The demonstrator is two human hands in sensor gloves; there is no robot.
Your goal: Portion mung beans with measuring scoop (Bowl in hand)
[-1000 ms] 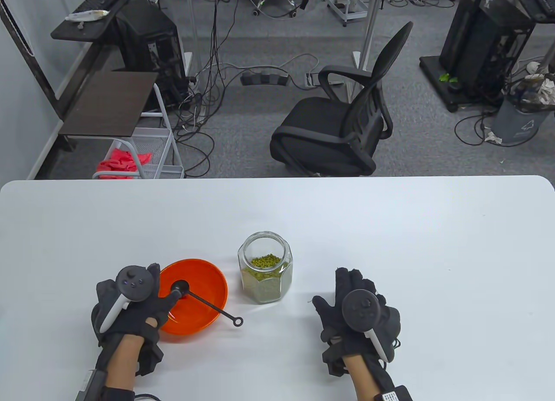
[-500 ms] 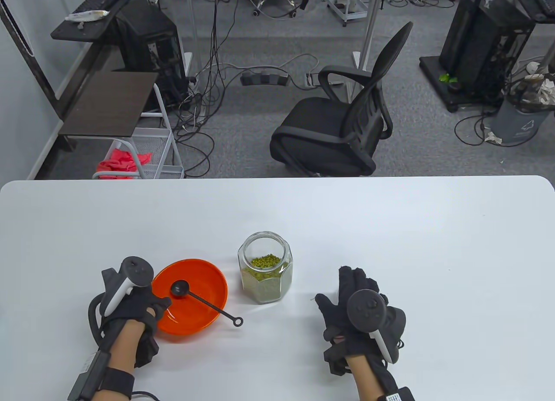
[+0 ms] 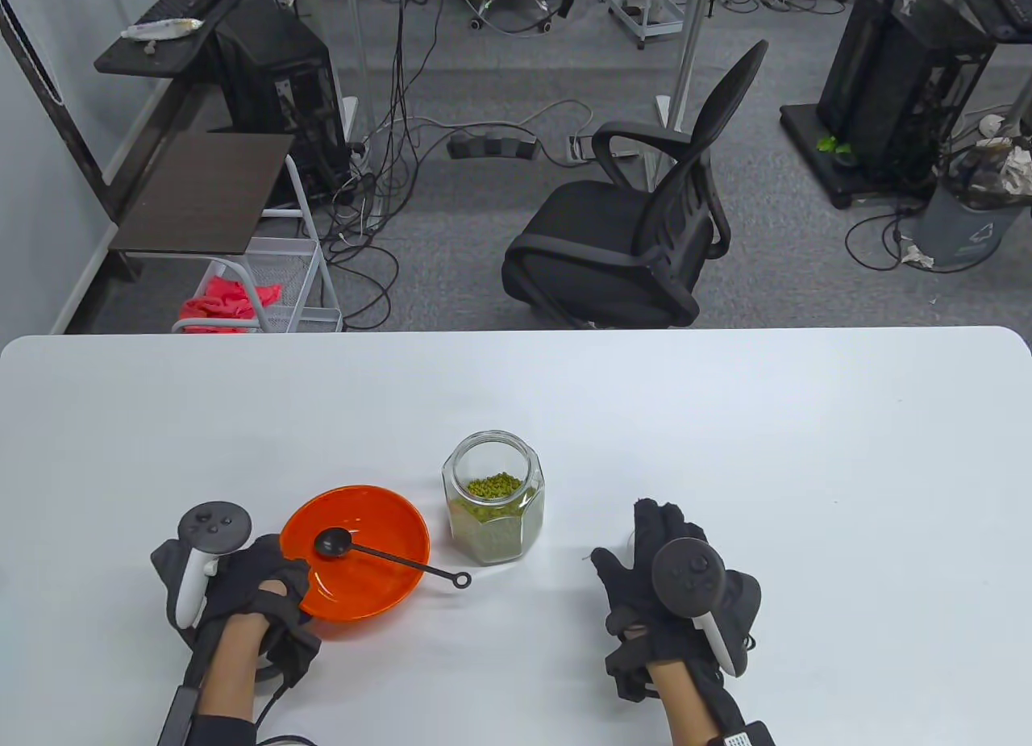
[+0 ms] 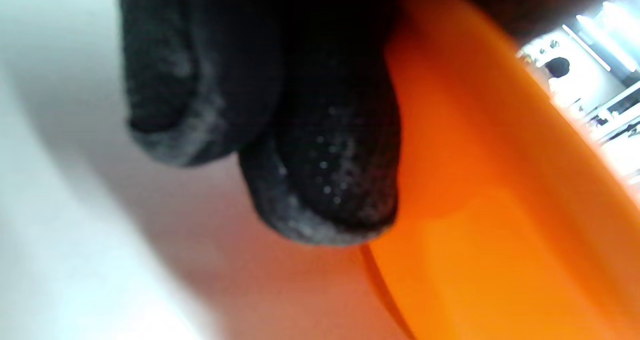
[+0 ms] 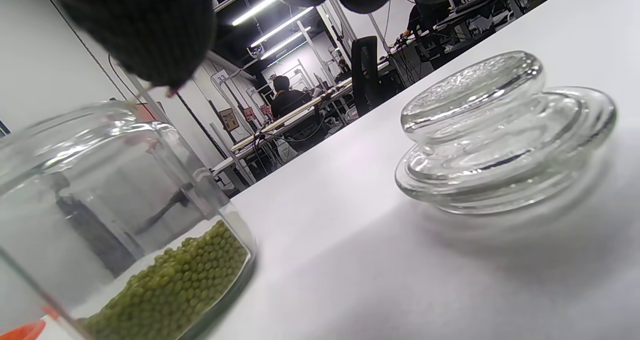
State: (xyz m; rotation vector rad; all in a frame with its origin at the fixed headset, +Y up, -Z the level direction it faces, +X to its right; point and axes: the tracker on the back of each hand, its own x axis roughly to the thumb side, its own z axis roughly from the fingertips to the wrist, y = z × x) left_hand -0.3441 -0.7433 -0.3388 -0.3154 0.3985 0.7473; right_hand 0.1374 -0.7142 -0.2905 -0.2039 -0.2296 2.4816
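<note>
Table view: left hand (image 3: 242, 585) grips bowl (image 3: 355, 551) rim, right hand (image 3: 673, 585) open flat, scoop (image 3: 332, 542) empty, no beans portioned yet.

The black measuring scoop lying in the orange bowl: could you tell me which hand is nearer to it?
Left. The left hand grips the orange bowl holding the black measuring scoop; the right hand rests beyond the glass jar of mung beans.

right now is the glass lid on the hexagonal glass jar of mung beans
No, the clear glass lid lies on the white table beside the open hexagonal glass jar.
</note>
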